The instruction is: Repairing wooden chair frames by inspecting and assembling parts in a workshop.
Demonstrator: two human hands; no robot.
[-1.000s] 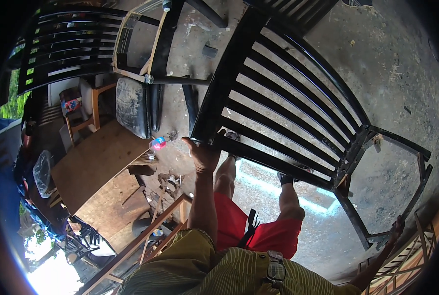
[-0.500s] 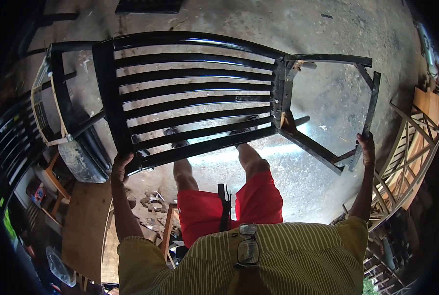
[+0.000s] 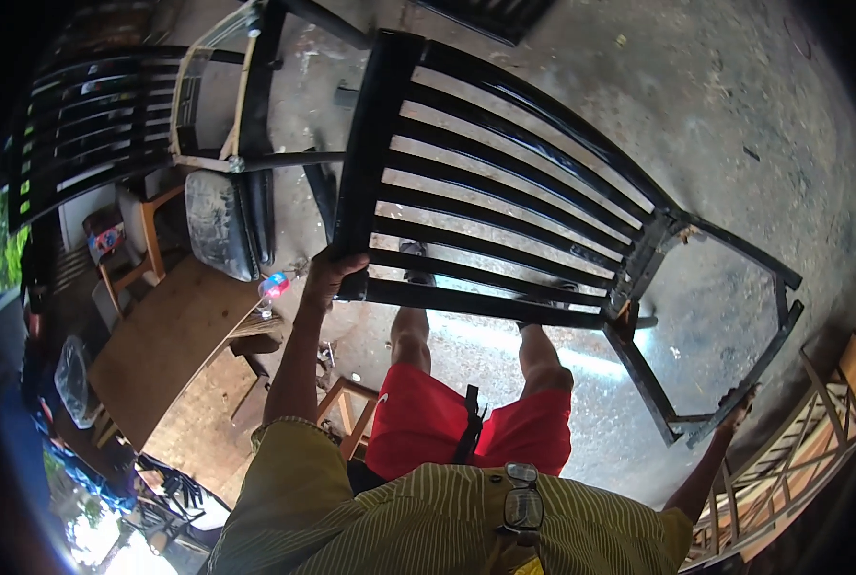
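Note:
A glossy black slatted chair frame spans the space in front of me, tilted down toward the right. Several long slats run from a broad rail at its left end to a joint at the right, where an open angular frame of thinner bars continues. My left hand is closed around the lower end of the broad rail. At the far right, my right hand grips the lower corner of the thin-barred part; its fingers are partly hidden behind the bar. My feet show below the slats on the concrete floor.
Left of me are a brown wooden board, a worn dark cushion and another black slatted piece. A clear bottle is near the board's edge. Light wooden lattice leans at the right. A dark slatted panel lies ahead.
My view has swung left, so the surroundings shift to the right. The chair frame now slants more steeply, its right end lower; both hands keep their hold.

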